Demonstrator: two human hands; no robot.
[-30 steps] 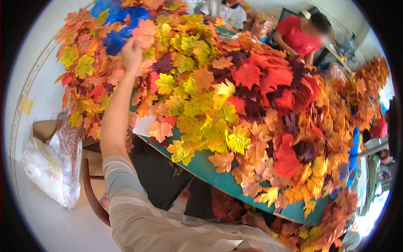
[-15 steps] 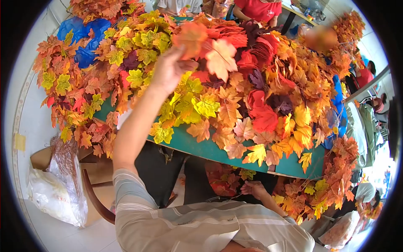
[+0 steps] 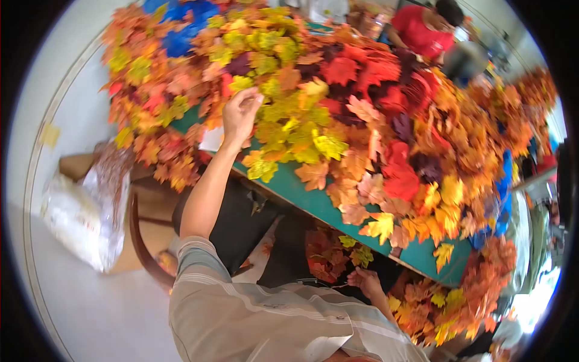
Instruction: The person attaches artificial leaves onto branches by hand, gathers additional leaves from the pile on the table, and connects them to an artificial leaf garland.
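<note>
My left hand (image 3: 241, 114) is raised over the near left part of a leaf heap. Its thumb and fingers curl together, and whatever is between them is too small to make out. Yellow-green artificial maple leaves (image 3: 283, 130) lie just beside and beyond it. Low in front of my body, my right hand (image 3: 365, 282) has curled fingers at a thin stem (image 3: 319, 282), which it appears to hold. A bunch of red and orange leaves (image 3: 325, 260) hangs near my lap, close to that hand.
Piled leaves cover much of the green table (image 3: 301, 193). Red leaf stacks (image 3: 377, 72) and blue plastic (image 3: 187, 27) lie among them. A person in red (image 3: 422, 33) sits across. At left are a curved wooden chair (image 3: 142, 241) and a white plastic bag (image 3: 84, 223).
The view has swung, shifting the table right and down. My left hand has drawn back from the heap's middle, and the orange leaf at its fingertips is gone from there. My right hand stays low.
</note>
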